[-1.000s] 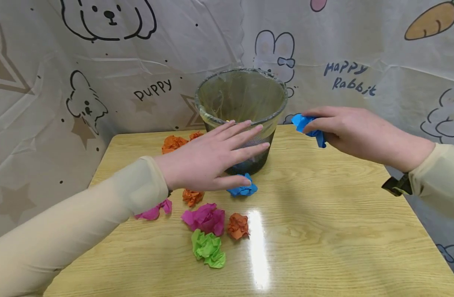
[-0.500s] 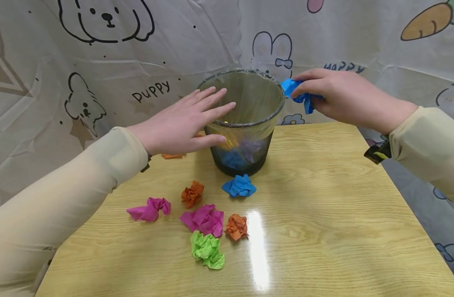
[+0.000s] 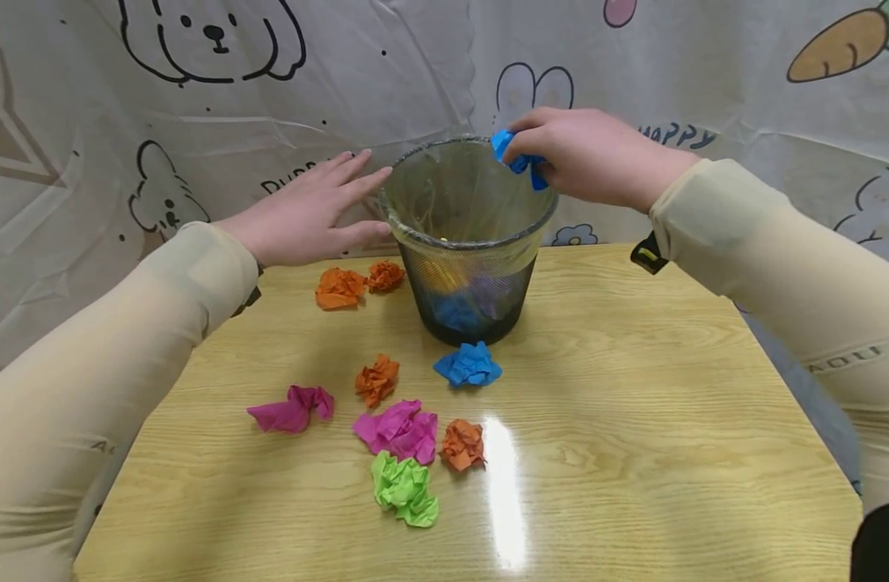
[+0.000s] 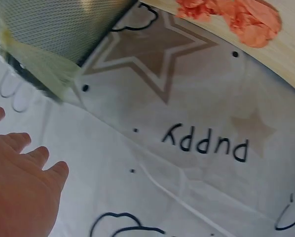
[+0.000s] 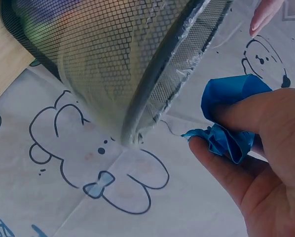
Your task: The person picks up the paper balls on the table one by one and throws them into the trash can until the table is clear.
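Observation:
My right hand [image 3: 586,158] pinches a crumpled blue paper ball [image 3: 520,162] over the right side of the bin's mouth. In the right wrist view the blue paper [image 5: 231,118] sits between thumb and fingers, beside the rim. The black mesh bin [image 3: 473,242] stands upright at the back of the table, lined with a clear yellowish bag; blue, purple and yellow paper shows through its mesh. My left hand [image 3: 313,206] is held up with straight, spread fingers, fingertips close to the bin's left rim. Nothing is in it.
On the wooden table [image 3: 634,404] lie another blue paper ball [image 3: 469,365], several orange ones such as the orange ball [image 3: 377,380], two magenta pieces including a magenta ball [image 3: 399,431], and a green ball [image 3: 406,489]. A printed cloth [image 3: 343,105] hangs behind.
My right hand has carried the blue paper ball up and left, from beside the bin to over its mouth. The left hand has moved up and left, away from the bin's front.

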`<state>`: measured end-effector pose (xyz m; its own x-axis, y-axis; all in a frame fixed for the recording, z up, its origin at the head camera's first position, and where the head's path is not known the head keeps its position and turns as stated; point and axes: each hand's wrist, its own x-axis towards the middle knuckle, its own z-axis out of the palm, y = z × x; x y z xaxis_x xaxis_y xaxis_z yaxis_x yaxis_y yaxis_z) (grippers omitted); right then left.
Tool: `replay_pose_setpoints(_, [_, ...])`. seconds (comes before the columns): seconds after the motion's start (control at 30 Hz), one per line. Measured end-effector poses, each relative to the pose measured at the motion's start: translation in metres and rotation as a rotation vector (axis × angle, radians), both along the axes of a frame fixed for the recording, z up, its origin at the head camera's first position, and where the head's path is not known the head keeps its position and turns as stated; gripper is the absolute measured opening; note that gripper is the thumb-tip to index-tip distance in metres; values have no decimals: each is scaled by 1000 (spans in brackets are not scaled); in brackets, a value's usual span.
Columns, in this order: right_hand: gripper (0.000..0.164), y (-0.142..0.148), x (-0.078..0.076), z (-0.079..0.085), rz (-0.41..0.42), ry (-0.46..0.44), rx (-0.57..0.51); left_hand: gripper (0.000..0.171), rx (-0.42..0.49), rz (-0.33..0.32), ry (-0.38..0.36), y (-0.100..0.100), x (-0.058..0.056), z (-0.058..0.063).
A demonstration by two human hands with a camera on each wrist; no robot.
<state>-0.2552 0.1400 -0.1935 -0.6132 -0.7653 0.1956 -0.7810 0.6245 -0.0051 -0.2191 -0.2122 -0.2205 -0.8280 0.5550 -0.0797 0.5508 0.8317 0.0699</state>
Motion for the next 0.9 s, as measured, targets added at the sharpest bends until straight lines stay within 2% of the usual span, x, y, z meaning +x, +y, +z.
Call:
replay_pose_setpoints(0.13, [32,-10,-9,-4,11,-35,19,82,-1,39,-20,-7,-8,-1])
replay_pose_setpoints(0.3, [32,-15,-17,-8,-7,-56,40,83,2,55,-23,-6,-13,1])
replay_pose_setpoints(0.57, [40,-21,-21,-14,-34,-75,75,83,17,41,-34,2,-13,0])
replay_pose_setpoints(0.9, [61,-19,-21,-16,-114,-91,158,82,10,24,-23,4,-14,-4])
